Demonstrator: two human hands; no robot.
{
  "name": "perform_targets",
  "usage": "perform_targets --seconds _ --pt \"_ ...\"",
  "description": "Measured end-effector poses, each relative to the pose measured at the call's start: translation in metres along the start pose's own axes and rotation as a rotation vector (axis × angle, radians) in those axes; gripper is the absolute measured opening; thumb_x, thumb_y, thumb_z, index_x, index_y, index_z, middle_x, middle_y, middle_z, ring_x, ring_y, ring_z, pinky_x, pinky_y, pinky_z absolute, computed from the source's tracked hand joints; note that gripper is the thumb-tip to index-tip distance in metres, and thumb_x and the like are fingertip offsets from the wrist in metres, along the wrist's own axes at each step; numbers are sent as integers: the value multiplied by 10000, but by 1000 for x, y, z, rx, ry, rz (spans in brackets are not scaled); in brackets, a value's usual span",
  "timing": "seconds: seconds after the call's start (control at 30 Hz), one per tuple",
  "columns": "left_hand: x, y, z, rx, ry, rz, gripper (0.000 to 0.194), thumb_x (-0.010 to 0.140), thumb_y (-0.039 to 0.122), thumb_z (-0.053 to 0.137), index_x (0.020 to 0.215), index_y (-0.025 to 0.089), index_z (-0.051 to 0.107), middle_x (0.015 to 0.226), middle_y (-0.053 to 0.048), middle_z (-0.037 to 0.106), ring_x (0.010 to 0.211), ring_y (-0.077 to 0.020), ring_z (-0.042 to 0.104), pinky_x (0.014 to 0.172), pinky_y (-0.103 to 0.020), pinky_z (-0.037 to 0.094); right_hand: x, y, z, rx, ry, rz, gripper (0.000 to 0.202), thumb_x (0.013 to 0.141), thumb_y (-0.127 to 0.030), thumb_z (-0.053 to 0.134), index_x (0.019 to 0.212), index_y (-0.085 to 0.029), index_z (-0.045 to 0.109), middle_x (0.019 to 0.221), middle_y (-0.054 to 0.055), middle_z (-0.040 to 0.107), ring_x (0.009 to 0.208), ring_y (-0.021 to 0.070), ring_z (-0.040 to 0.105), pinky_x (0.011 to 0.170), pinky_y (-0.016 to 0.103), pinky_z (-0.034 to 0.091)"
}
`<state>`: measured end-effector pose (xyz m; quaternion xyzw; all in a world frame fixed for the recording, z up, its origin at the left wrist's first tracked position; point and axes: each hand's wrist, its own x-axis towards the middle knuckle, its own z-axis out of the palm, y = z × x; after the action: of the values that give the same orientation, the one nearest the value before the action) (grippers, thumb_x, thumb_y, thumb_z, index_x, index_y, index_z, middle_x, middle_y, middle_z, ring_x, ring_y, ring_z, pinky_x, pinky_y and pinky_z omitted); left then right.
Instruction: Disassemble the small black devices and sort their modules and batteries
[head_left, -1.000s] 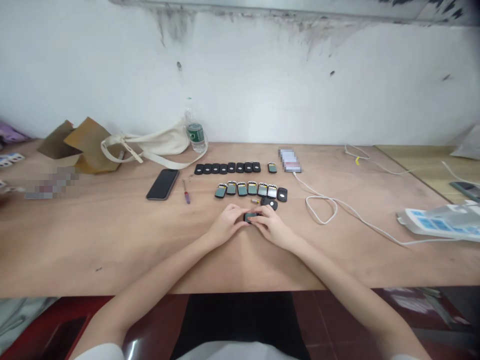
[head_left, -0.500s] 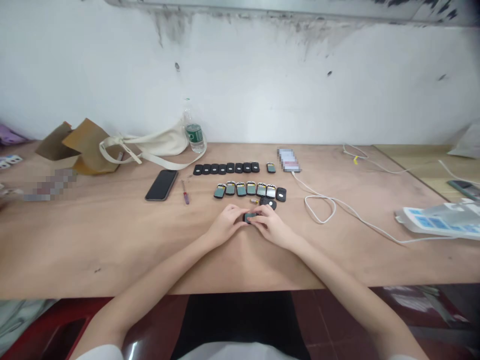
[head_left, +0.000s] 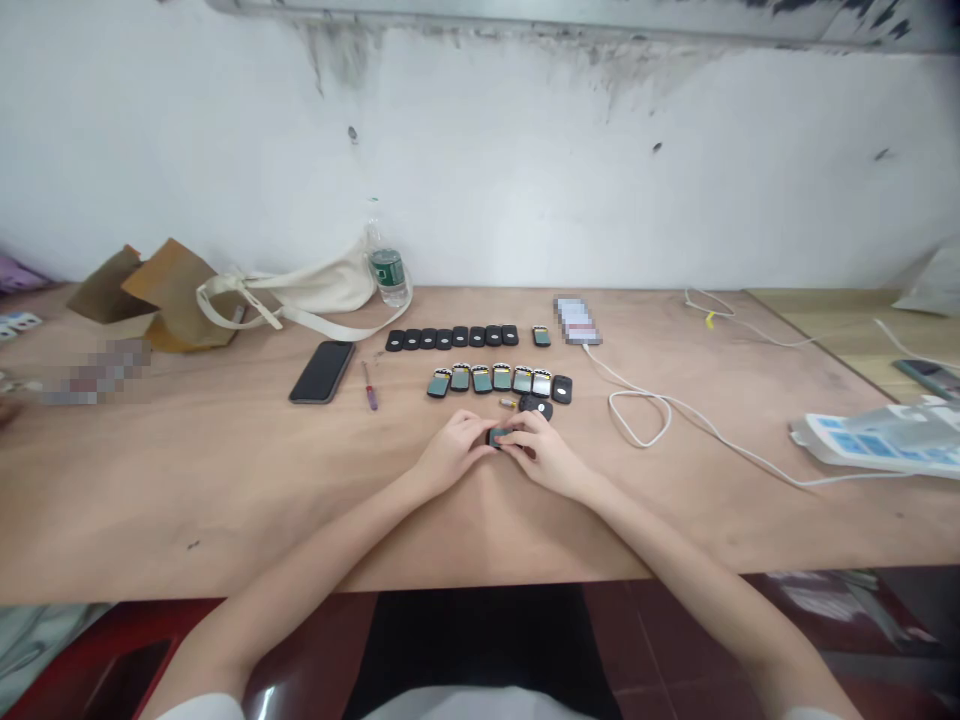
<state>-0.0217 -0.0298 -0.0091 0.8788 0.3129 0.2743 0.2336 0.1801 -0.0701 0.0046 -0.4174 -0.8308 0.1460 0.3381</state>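
Observation:
My left hand (head_left: 454, 452) and my right hand (head_left: 541, 452) meet over the table, fingers closed on a small black case with a grey-green panel (head_left: 498, 437). The left fingers grip its left side. On its right, my right fingers pinch it, hiding that end. Just beyond my right hand lie a round-ended black piece with a white dot (head_left: 537, 406) and a tiny yellow-and-silver part (head_left: 508, 403). Farther back runs a row of similar open cases with grey-green panels (head_left: 481, 380), ending in a black cover (head_left: 562, 389) on the right.
Several black covers (head_left: 445, 339) form a back row, with one open case (head_left: 541, 336) apart. To the left lie a screwdriver (head_left: 370, 388), a dark phone (head_left: 322, 372), a bottle (head_left: 388, 270) and a cream bag (head_left: 330, 285). A white cable (head_left: 712, 450) and power strip (head_left: 862, 445) occupy the right.

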Motion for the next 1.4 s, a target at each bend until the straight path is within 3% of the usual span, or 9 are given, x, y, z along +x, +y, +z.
perform_targets --seconds 0.37,0.83,1.2,1.4 --pt "-1 -1 3 -8 17 -1 376 865 331 566 1216 201 530 1041 -76 625 1003 -223 514 887 -396 472 -1 0 2 8 21 12 184 881 -218 531 970 -248 690 1001 88 589 967 218 557 828 434 516" --pt "2 0 0 -5 -39 24 357 877 302 548 1219 200 528 1012 -69 618 988 -214 507 886 -374 466 2 -1 -10 4 -101 -13 193 902 -245 499 947 -213 684 1005 98 552 982 215 532 848 405 502" --pt "1 1 -1 -29 -56 29 343 881 280 548 1213 197 533 1038 -66 607 1004 -196 511 901 -357 468 1 2 -11 82 -86 37 188 882 -186 520 956 -218 690 1018 92 581 975 204 566 862 400 504" --pt "0 1 0 -12 -18 1 383 866 350 564 1215 194 539 964 -67 600 960 -204 530 860 -361 487 -1 0 -7 90 -48 59 186 886 -201 517 964 -221 685 1015 90 585 971 202 565 872 404 504"
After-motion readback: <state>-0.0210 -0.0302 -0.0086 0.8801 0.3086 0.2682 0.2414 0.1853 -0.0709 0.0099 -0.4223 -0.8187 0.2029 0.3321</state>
